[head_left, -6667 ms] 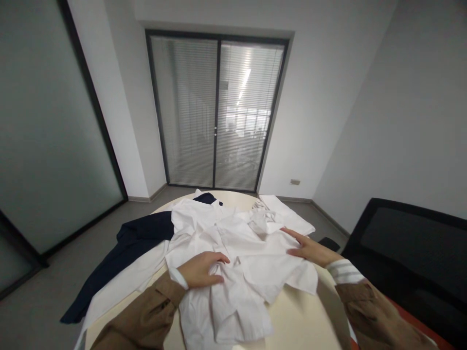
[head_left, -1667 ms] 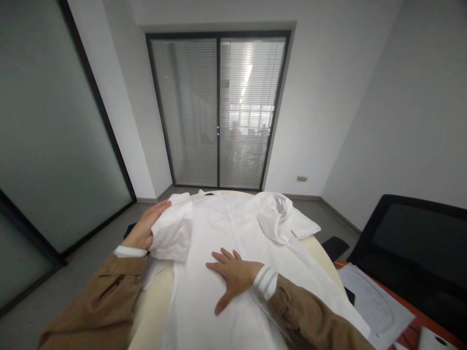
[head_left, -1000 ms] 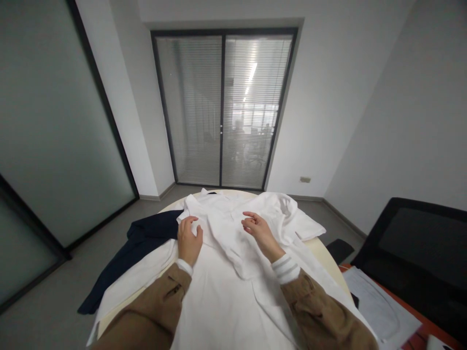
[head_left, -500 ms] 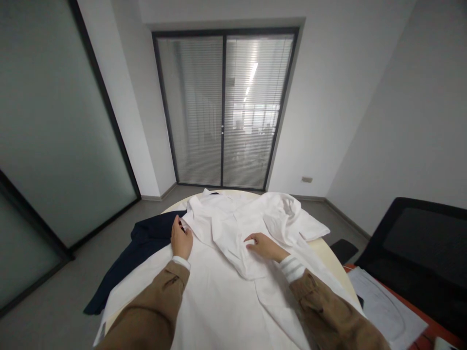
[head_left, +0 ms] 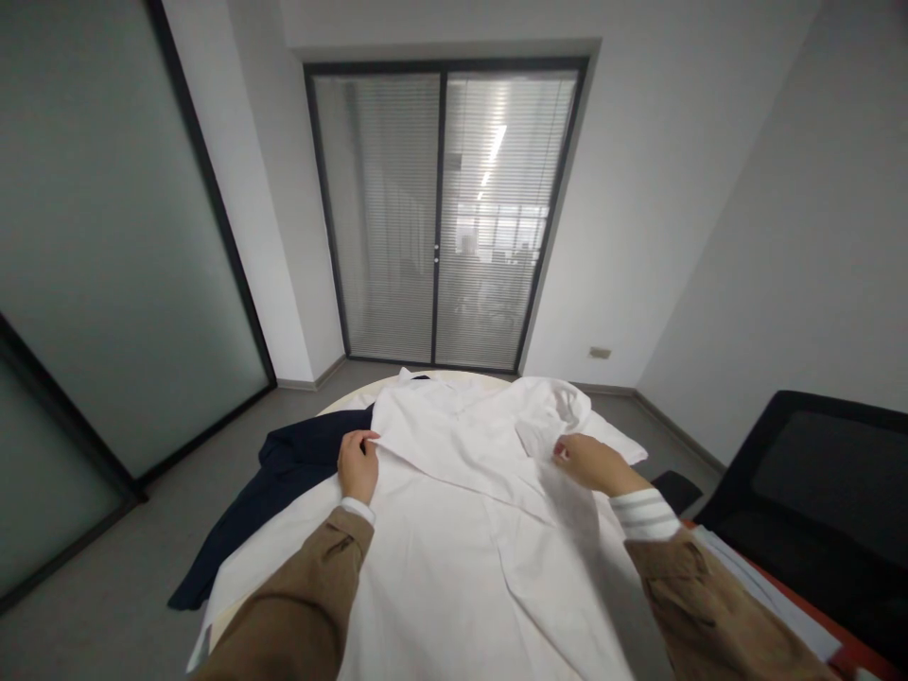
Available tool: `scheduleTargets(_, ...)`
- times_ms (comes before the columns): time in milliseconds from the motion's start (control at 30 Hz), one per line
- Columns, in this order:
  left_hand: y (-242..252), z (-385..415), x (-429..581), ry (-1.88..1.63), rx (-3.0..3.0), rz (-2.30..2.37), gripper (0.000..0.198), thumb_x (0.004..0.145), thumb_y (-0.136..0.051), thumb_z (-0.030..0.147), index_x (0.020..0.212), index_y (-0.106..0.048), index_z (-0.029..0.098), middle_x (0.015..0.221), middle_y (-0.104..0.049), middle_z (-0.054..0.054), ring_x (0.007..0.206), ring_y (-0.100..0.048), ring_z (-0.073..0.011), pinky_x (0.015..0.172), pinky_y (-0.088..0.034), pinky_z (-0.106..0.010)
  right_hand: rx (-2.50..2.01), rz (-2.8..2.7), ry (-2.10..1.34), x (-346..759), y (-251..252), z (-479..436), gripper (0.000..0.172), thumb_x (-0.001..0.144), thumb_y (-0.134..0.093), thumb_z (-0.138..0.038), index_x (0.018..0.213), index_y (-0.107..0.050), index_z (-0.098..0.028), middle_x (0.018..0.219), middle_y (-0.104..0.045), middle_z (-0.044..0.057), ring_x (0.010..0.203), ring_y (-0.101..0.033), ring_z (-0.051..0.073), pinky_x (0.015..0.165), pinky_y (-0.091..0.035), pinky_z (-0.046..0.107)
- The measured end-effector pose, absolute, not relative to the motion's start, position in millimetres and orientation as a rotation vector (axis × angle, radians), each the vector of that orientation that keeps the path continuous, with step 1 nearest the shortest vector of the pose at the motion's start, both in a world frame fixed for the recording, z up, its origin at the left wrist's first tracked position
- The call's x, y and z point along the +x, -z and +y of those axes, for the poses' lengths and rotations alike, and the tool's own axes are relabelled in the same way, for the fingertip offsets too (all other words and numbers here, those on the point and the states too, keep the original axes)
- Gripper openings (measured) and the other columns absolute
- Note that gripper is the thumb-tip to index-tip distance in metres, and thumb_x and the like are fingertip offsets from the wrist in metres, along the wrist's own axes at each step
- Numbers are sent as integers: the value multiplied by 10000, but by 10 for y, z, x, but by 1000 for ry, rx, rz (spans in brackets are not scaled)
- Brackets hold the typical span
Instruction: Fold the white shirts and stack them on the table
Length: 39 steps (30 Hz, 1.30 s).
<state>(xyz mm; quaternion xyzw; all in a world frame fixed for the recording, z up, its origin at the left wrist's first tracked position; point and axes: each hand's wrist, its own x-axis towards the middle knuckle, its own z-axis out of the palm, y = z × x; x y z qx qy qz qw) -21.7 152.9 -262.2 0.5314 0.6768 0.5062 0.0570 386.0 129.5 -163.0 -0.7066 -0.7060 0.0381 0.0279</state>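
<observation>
A long white garment, like a coat (head_left: 432, 567), lies spread over a round table, with its upper section folded across it. My left hand (head_left: 358, 465) is closed on the left edge of that folded section, thumb and finger pinching the cloth. On the other side, my right hand (head_left: 592, 463) is closed on the white cloth near the bunched sleeve. Its fingertips are partly hidden behind the hand. A dark navy cloth (head_left: 312, 443) sticks out from under the white garment at the left and hangs over the table's edge.
The pale table (head_left: 369, 387) shows its rim at the back. A black mesh chair (head_left: 837, 473) stands to the right, beside papers (head_left: 770, 588) on an orange-red surface. Beyond the table is a glass door (head_left: 440, 218) with blinds; frosted glass panels (head_left: 106, 236) rise at the left.
My right hand has moved right, from the middle of the garment to beside the bunched sleeve, and closed on cloth. The folded section now lies flatter and wider. My left hand stays at its left edge.
</observation>
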Motion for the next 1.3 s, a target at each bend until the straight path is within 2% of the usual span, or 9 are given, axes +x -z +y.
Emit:
scheduleTargets(167, 2619, 1503, -200, -1545, 1672, 1936, 239, 855, -389, 110, 814, -599, 217, 1138, -644, -78, 1131, -585, -217, 1034, -414, -336, -1980, -2242, -168, 3420, 1674, 1484, 325, 891, -558, -333, 1136, -669, -150, 1068, -708, 135, 986, -656, 255, 804, -438, 321)
scheduleTargets(300, 2652, 1525, -227, -1492, 1579, 1954, 237, 862, -384, 150, 855, -611, 217, 896, -681, -55, 924, -643, -226, 889, -474, -336, -1969, -2329, -376, 3310, 1914, 1578, 472, 826, -638, -352, 1241, -616, -127, 1131, -694, 155, 1033, -648, 275, 859, -447, 342)
scheduleTargets(367, 2667, 1559, -255, -1483, 1514, 1963, 240, 844, -390, 158, 869, -623, 206, 853, -685, -51, 861, -651, -219, 823, -490, -316, -1957, -2362, -434, 3369, 2060, 1592, 526, 804, -652, -350, 1274, -596, -121, 1157, -681, 163, 1043, -644, 282, 877, -446, 349)
scheduleTargets(600, 2682, 1667, -440, -1435, 1334, 1926, 292, 777, -441, 207, 910, -692, 143, 824, -733, -73, 753, -672, -207, 636, -504, -270, -1935, -2381, -335, 3632, 2321, 1603, 468, 817, -562, -145, 1281, -601, -105, 1189, -631, 191, 1027, -631, 248, 940, -407, 326)
scheduleTargets(733, 2672, 1671, -477, -1440, 1309, 1907, 338, 759, -445, 222, 918, -728, 126, 880, -749, -81, 799, -677, -211, 690, -515, -283, -1987, -2380, -293, 3618, 2327, 1593, 390, 847, -536, -163, 1219, -632, -93, 1199, -619, 206, 1077, -610, 261, 958, -397, 325)
scheduleTargets(900, 2682, 1681, -486, -1452, 1356, 1865, 349, 789, -459, 288, 924, -742, 134, 912, -749, -85, 830, -676, -223, 735, -523, -307, -2121, -2289, -242, 3599, 2283, 1580, 357, 877, -453, -137, 1173, -653, -118, 1165, -661, 193, 1092, -625, 275, 912, -435, 353)
scheduleTargets(1067, 2734, 1688, -506, -1433, 1467, 1817, 356, 769, -544, 300, 1011, -733, 120, 784, -717, -66, 691, -644, -198, 693, -517, -304, -2249, -2196, -187, 3669, 2134, 1527, 288, 820, -509, -113, 1023, -710, -147, 1101, -693, 200, 1038, -659, 320, 826, -471, 398)
scheduleTargets(1167, 2742, 1674, -490, -1448, 1558, 1795, 321, 761, -565, 260, 1007, -722, 126, 805, -700, -64, 686, -622, -196, 725, -524, -327, -2291, -2133, -87, 3632, 2025, 1483, 302, 858, -519, -176, 1122, -662, -143, 1123, -677, 212, 1036, -662, 338, 824, -477, 421)
scheduleTargets(1300, 2704, 1622, -427, -1513, 1691, 1774, 214, 766, -562, 193, 910, -718, 161, 1099, -663, -103, 983, -626, -241, 952, -489, -388, -2351, -1868, 196, 3551, 1931, 1472, 555, 928, -508, -381, 1386, -417, -82, 1026, -690, 212, 939, -691, 337, 771, -499, 423)
